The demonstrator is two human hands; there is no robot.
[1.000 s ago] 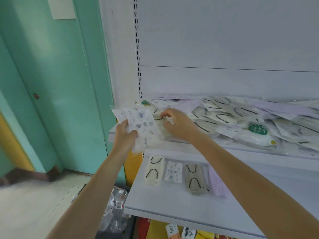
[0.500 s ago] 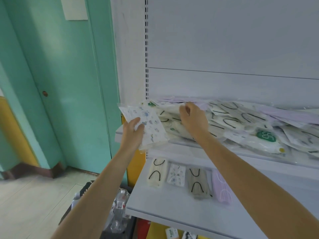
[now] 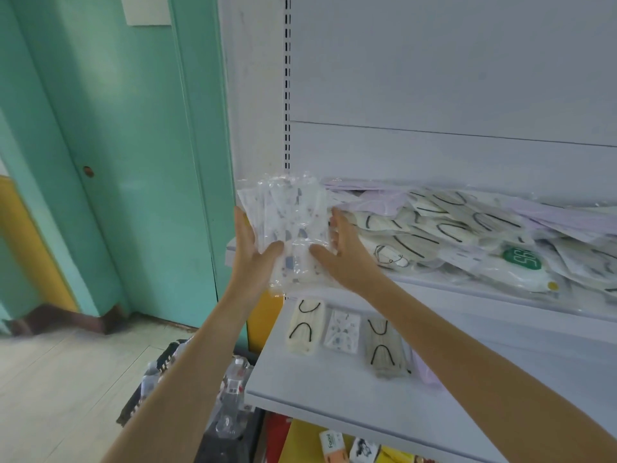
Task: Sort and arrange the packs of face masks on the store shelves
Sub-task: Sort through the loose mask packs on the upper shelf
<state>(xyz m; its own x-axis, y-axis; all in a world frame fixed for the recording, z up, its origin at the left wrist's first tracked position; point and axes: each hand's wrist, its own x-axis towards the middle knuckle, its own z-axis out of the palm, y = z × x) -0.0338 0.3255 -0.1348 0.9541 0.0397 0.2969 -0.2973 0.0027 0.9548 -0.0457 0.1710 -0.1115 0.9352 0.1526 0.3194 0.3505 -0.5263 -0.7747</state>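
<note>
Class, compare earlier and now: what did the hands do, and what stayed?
The right hand left the heap of mixed mask packs and swung left to join the left hand; both now hold the bundle of clear-wrapped, blue-printed white mask packs, turned upright. The heap and the row of four packs on the white lower shelf stayed.

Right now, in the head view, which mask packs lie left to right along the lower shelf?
Cream pack with black loops → white printed pack → grey pack with black loops → lilac pack, partly hidden.
</note>
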